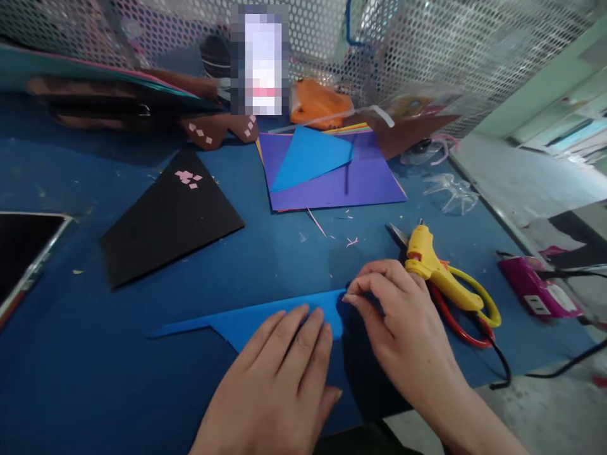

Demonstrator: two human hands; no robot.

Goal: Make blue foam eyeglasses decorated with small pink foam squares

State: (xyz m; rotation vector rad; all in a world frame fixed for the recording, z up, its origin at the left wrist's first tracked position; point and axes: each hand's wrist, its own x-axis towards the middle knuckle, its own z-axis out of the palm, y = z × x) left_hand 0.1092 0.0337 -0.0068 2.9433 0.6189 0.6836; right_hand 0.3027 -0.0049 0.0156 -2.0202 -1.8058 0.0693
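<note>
A folded blue paper piece [251,316] lies on the blue table [71,354] in front of me, with a long thin point running left. My left hand [279,379] rests flat on its lower right part, fingers stretched out and together. My right hand [403,322] pinches the paper's upper right corner between thumb and fingertips. Just right of that hand lie a yellow glue gun [436,268] and scissors with yellow and red handles [467,309].
A black paper triangle [165,221] with small pink bits lies at left. A purple sheet [351,180] with a blue triangle [308,155] on it sits behind. A tablet [21,253] is at the far left, a magenta box [535,287] at right. A mesh wall [427,44] stands behind.
</note>
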